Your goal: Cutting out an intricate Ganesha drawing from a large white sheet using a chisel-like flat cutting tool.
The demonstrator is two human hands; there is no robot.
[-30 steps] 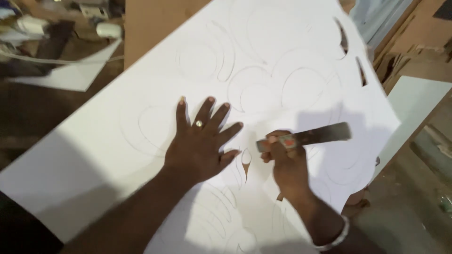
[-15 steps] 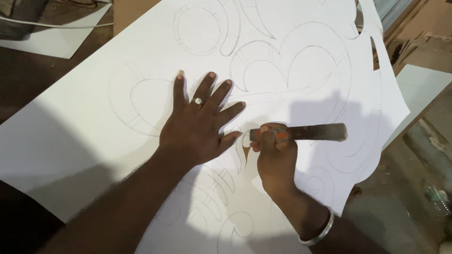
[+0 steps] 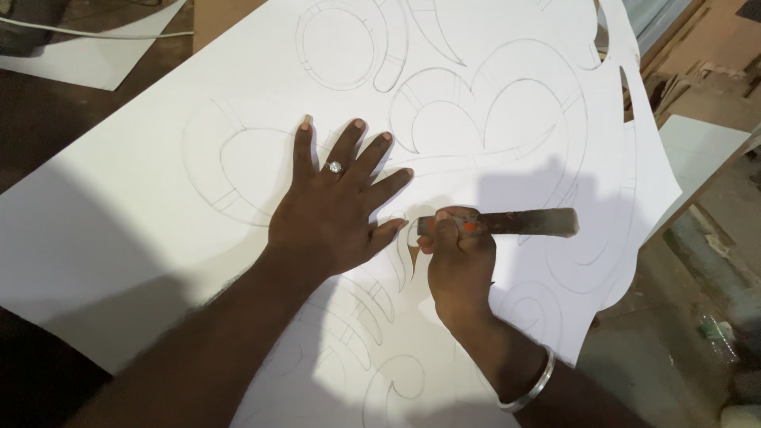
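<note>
A large white sheet (image 3: 158,214) with pencilled curls and circles covers the work surface. My left hand (image 3: 333,206), wearing a ring, lies flat on it with fingers spread. Just to its right, my right hand (image 3: 458,261) is closed around a cutting tool with a long dark wooden handle (image 3: 527,223) that sticks out to the right. The tool's tip is hidden under my fingers, at a narrow cut-out slit (image 3: 411,254) in the sheet. A metal bangle (image 3: 533,384) sits on my right wrist.
The sheet's right edge (image 3: 634,158) is cut into curved shapes. Another white piece (image 3: 697,150) lies at the right, beside brown boards (image 3: 697,71). A white offcut and a cable (image 3: 103,47) lie at the upper left. A dusty floor (image 3: 682,341) shows at the lower right.
The view has shifted so the sheet sits higher and larger in frame. Both hands keep their places on the sheet; the right hand with the tool has edged slightly toward the left hand.
</note>
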